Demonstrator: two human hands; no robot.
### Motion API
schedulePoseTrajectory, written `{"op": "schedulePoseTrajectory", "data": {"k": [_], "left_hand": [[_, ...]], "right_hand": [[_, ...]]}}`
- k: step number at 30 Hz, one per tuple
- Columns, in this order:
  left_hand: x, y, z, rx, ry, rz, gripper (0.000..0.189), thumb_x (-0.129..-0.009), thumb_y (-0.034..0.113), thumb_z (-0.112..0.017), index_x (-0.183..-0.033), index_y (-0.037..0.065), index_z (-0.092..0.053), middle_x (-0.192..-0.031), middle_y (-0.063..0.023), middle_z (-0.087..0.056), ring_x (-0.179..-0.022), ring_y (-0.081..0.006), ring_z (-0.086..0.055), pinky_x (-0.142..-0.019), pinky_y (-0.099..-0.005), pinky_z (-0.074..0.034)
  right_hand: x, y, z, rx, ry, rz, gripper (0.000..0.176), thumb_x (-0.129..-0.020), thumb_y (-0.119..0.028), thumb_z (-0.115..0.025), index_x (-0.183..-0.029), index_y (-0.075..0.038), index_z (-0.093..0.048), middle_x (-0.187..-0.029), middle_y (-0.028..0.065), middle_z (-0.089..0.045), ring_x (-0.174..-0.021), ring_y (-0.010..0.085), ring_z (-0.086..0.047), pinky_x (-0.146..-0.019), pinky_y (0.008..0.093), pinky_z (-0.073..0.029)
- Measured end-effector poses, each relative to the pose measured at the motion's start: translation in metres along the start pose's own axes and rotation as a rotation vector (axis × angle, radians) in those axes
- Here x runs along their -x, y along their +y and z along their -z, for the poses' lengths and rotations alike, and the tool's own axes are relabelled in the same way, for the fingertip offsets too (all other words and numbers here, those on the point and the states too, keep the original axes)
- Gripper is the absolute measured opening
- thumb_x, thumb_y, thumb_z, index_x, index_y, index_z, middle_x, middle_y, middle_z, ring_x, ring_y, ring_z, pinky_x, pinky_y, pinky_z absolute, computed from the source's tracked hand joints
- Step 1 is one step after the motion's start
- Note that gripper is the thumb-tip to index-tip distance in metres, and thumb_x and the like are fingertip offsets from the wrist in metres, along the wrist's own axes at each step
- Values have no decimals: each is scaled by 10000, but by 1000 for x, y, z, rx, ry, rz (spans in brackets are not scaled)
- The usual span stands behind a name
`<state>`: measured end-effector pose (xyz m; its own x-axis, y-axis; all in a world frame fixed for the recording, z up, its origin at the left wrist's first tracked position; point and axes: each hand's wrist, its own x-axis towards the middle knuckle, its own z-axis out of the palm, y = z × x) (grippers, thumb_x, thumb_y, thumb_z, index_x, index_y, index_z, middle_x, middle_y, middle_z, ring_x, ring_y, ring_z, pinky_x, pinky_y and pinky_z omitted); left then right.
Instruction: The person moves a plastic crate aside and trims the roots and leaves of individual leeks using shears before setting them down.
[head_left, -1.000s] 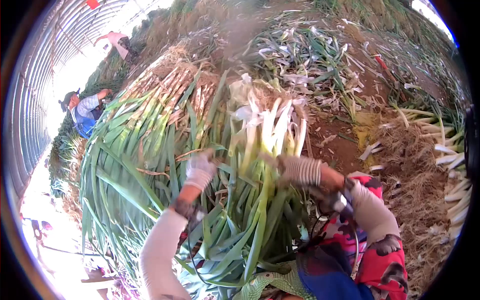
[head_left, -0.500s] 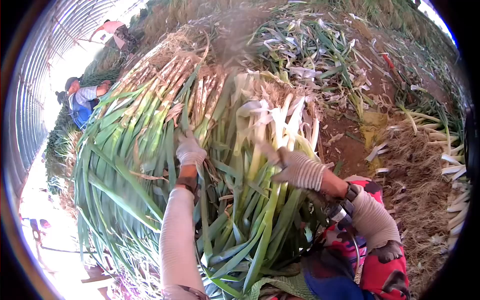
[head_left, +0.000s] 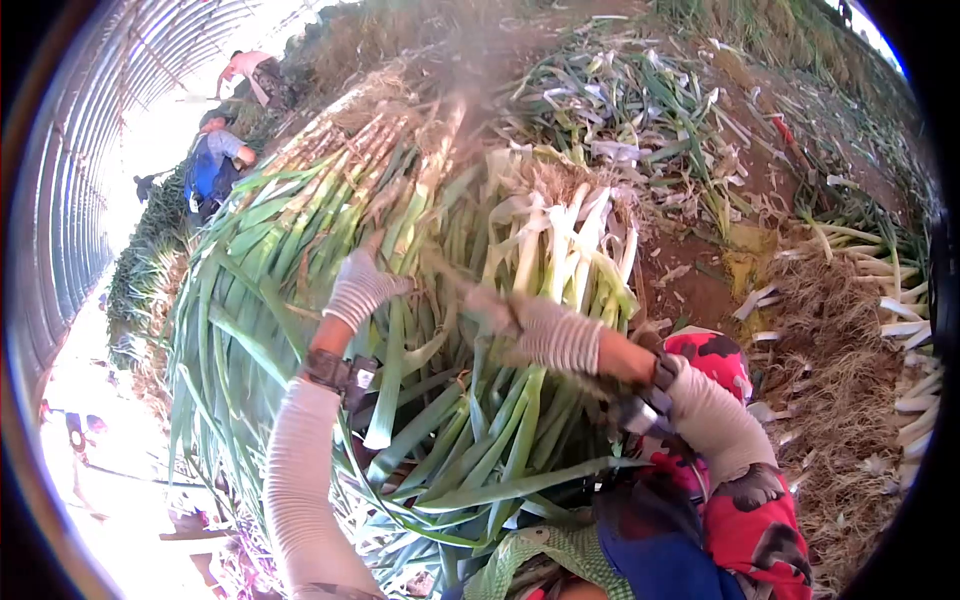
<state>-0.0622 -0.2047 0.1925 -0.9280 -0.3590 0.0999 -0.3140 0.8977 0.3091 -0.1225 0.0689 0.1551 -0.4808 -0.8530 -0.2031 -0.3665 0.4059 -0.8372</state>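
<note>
My left hand, in a pale ribbed glove, is over the green leaves of a large pile of leeks. Its thumb and forefinger are apart, close to a leek with a brown, dry outer skin. My right hand, gloved too, reaches leftward across the leaves below a bunch of peeled leeks with white shanks and roots facing away from me. Motion smears its fingers and a brownish strip beside them, so I cannot make out whether it grips anything.
Stripped leaves and skins litter the ground at the back. Leeks with thick roots lie in a row at right. Two people, one with a blue garment and one in a pink top, bend over at upper left beneath an arched frame.
My left hand has shifted slightly left and turned. My right hand has moved left and a little lower. A leaf now lies across the front near my lap. The camera view has shifted slightly.
</note>
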Motion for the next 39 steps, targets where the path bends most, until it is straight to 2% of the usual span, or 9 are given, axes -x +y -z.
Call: {"op": "schedulePoseTrajectory", "data": {"k": [2,3,6,7,12,14,19,34,39], "left_hand": [[9,65,53,-71,-100,84,909,-512,241,-842,-1280,-5,-423,-1053,-195,-619,-963,-280,-601,-912,-296,-450],[1,55,56,-39,-34,-12,895,-525,251,-839,-1274,-8,-426,-1025,-172,-631,-930,-259,-610,-890,-304,-462],[1,108,101,122,-97,-134,839,-540,256,-835,-1234,-39,-466,-1018,-150,-627,-968,-254,-589,-868,-331,-456],[-8,117,104,159,-158,-136,786,-563,240,-827,-1214,-32,-482,-1001,-136,-631,-940,-237,-594,-850,-330,-463],[34,166,41,695,-512,-11,497,-660,134,-778,-1088,3,-562,-905,-76,-649,-787,-164,-601,-733,-313,-494],[56,148,-45,975,-435,73,436,-658,100,-772,-1045,24,-586,-812,-44,-639,-711,-159,-589,-665,-323,-502],[74,104,-180,903,-248,204,470,-643,70,-780,-1072,16,-594,-866,-67,-636,-746,-127,-582,-654,-253,-490],[70,97,-171,970,-61,315,485,-637,-17,-727,-1086,5,-546,-756,-105,-638,-634,-163,-613,-593,-272,-508],[74,102,-163,913,12,276,480,-599,-30,-752,-1043,37,-581,-780,-100,-627,-629,-161,-596,-602,-282,-514]], "right_hand": [[33,-10,-7,61,78,347,465,-706,-236,-727,-968,76,-502,-780,179,-611,-739,281,-615,-662,341,-510],[48,-29,6,-19,7,44,512,-681,-237,-750,-997,63,-480,-779,184,-601,-739,311,-608,-673,363,-496],[71,-23,17,88,247,-82,554,-652,-224,-771,-1023,54,-467,-828,194,-598,-796,330,-603,-697,375,-485],[76,-3,6,-56,290,199,654,-657,-312,-783,-1053,56,-417,-789,205,-571,-712,292,-567,-621,362,-463],[110,30,31,192,465,-229,657,-645,-294,-774,-1057,71,-415,-814,260,-596,-787,389,-606,-661,414,-491],[131,46,25,215,422,-281,612,-672,-295,-736,-1037,75,-413,-812,278,-591,-794,396,-606,-668,421,-495],[173,76,-51,248,267,-275,494,-761,-292,-619,-1010,75,-402,-706,256,-587,-709,410,-606,-644,440,-489],[98,87,-34,80,458,-437,412,-810,-264,-501,-978,112,-498,-821,312,-598,-818,439,-599,-733,441,-483],[36,105,5,204,420,-399,277,-766,-211,-524,-940,-34,-647,-839,233,-637,-793,364,-634,-708,410,-508]]}}
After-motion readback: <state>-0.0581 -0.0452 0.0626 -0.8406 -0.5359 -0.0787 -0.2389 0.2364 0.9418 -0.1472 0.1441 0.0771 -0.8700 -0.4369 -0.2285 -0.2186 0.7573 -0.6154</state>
